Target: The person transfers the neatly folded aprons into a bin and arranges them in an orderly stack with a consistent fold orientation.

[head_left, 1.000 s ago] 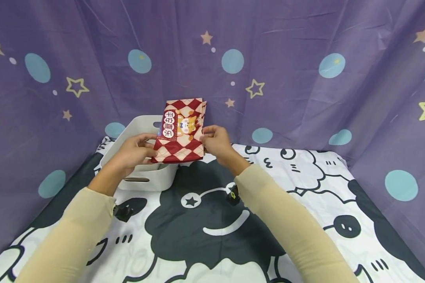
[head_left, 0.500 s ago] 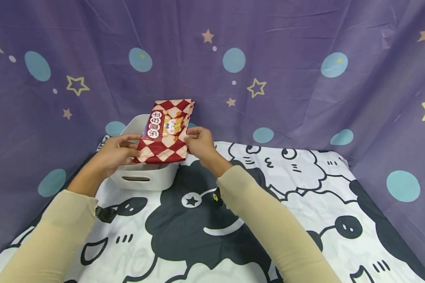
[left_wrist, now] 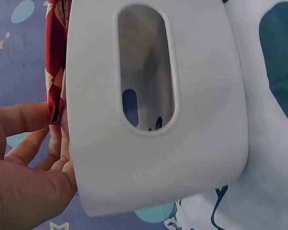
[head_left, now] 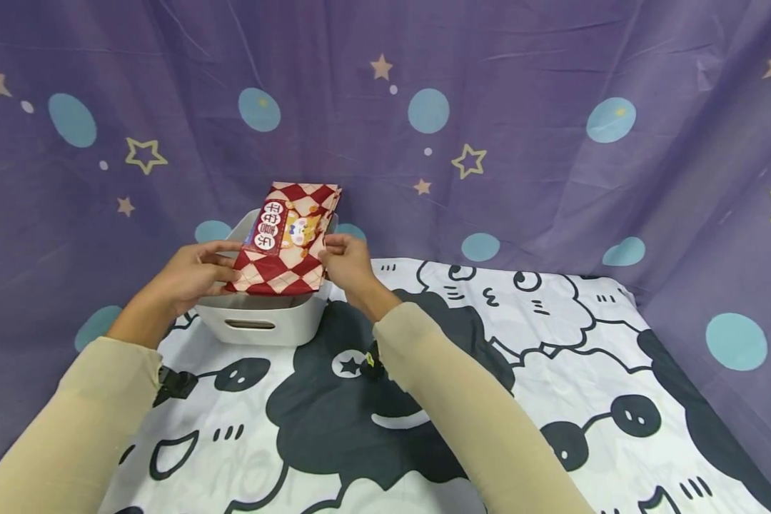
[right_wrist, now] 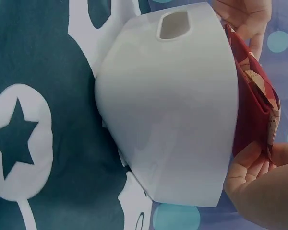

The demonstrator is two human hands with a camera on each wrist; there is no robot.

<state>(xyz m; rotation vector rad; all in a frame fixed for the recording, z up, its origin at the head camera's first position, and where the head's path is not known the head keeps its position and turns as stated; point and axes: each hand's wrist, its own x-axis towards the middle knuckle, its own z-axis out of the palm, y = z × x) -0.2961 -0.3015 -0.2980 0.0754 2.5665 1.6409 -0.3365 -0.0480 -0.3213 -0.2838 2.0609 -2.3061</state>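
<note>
A folded red-and-cream checkered cloth item, printed with a cartoon animal and characters, is held above a white plastic basket. My left hand pinches its left edge between thumb and fingers. On the opposite edge, my right hand grips it the same way. In the left wrist view, the fabric's folded edge shows beside the basket's slotted wall. Several folded layers appear in the right wrist view, just above the basket's rim. Most of the basket's inside is hidden beneath the fabric.
The basket stands at the back left of a surface covered with a black-and-white cartoon sheet. Behind it hangs a purple curtain with stars and blue dots.
Both hands have moved left with the folded checkered cloth item, bringing it from the basket's right side to over the basket. The basket has stayed in place.
</note>
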